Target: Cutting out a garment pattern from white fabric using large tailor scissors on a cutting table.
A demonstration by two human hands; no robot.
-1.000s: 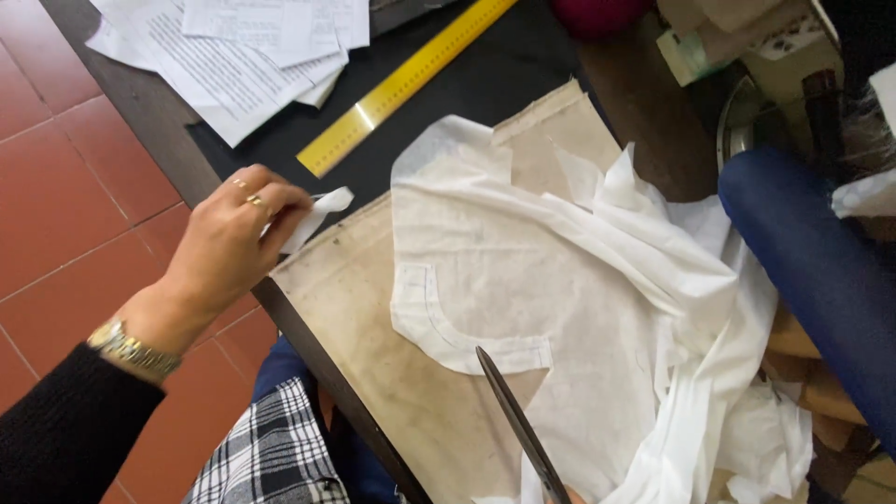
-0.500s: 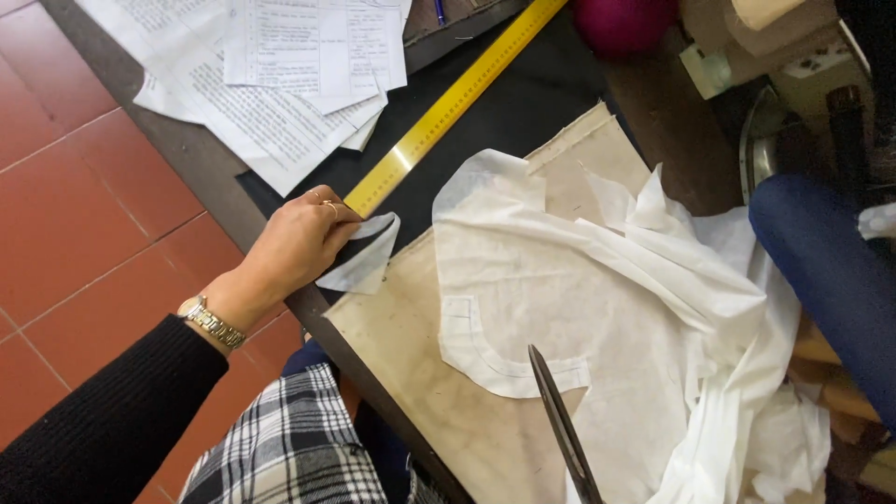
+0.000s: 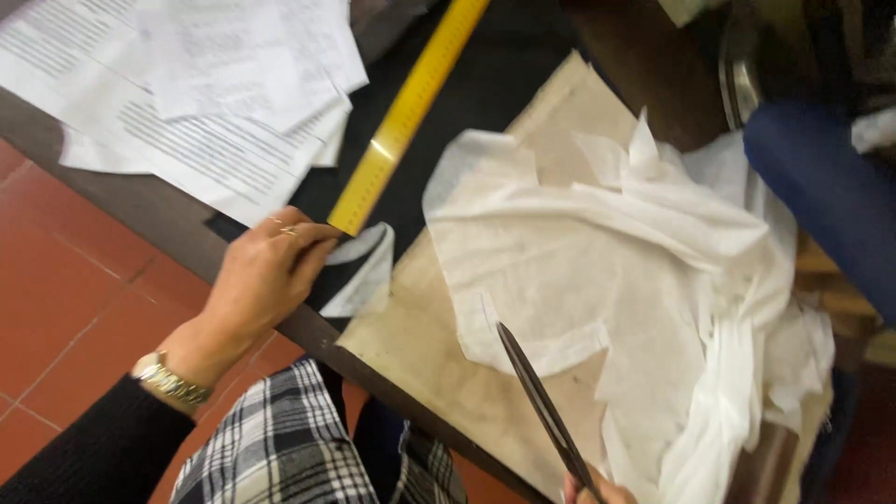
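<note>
Red tile floor (image 3: 56, 317) runs under a dark table (image 3: 168, 219) whose edge cuts diagonally across my view.

From the head camera, my left hand (image 3: 266, 275) sits on that edge, at about nine o'clock from the middle of the picture. Its fingers are curled closed, pinching a small scrap of white cloth (image 3: 364, 271) that hangs just beside the near end of the yellow ruler (image 3: 411, 103). The scrap is thin, curved and limp, lying half on the dark surface. My right hand (image 3: 597, 490) shows only as a sliver at six o'clock, closed round the handle of the scissors (image 3: 541, 406), whose dark blades point up toward eleven o'clock over the white fabric (image 3: 597, 271).

That fabric is crumpled in a heap on a tan paper pattern (image 3: 429, 364), spilling toward four o'clock. Printed paper sheets (image 3: 187, 103) lie at eleven o'clock, touching the ruler's side. A blue-clad leg (image 3: 821, 187) sits at two o'clock, and my checked skirt (image 3: 280, 448) at seven o'clock.

Against the picture half a second back, the left hand has drawn closer to the ruler's end, and the scissors have kept their place over the fabric.
</note>
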